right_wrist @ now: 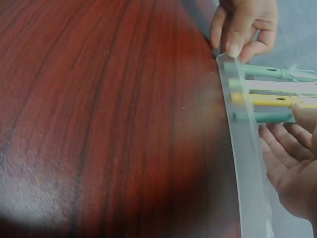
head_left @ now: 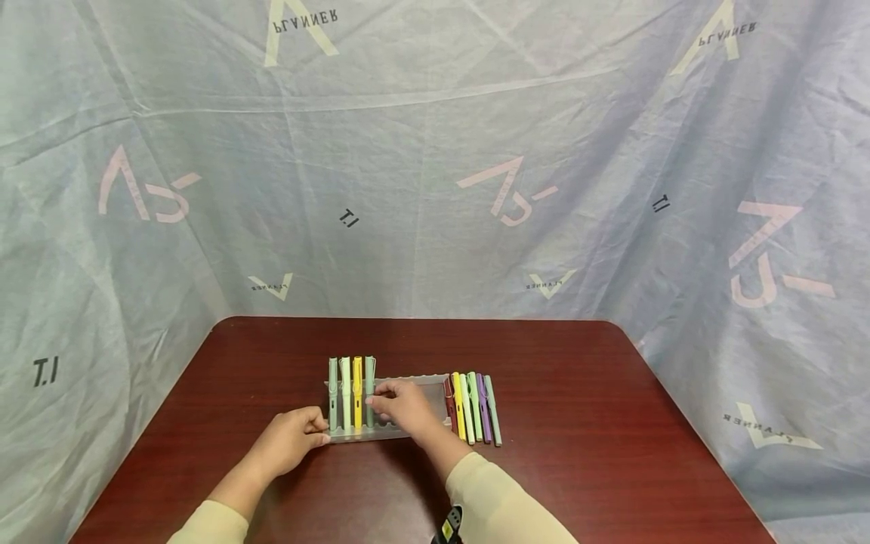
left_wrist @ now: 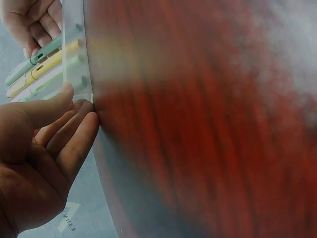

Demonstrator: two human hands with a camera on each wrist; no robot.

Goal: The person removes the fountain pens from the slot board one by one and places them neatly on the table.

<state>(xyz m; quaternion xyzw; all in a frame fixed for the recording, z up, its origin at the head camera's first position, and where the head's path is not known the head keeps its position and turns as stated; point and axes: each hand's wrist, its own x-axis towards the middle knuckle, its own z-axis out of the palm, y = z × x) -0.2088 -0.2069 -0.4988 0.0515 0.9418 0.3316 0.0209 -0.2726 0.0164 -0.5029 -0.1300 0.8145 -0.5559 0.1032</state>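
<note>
A clear plastic pen tray [head_left: 394,432] lies on the table with pens standing across its left part: a grey-green pen [head_left: 333,393], a pale green pen [head_left: 346,393], a yellow pen [head_left: 358,393] and a darker green pen [head_left: 370,370]. At the tray's near left corner, my left hand [head_left: 288,440] pinches the rim between thumb and fingers, seen also in the right wrist view. My right hand [head_left: 404,406] reaches over the tray and holds the darker green pen between thumb and fingers; its fingertips are partly hidden in the right wrist view.
At the tray's right end lies a row of pens: a dark red pen [head_left: 450,400], a yellow one, pale green ones, a purple pen [head_left: 483,408] and a grey-green one. The dark red wooden table [head_left: 578,423] is bounded by a grey printed cloth [head_left: 421,227].
</note>
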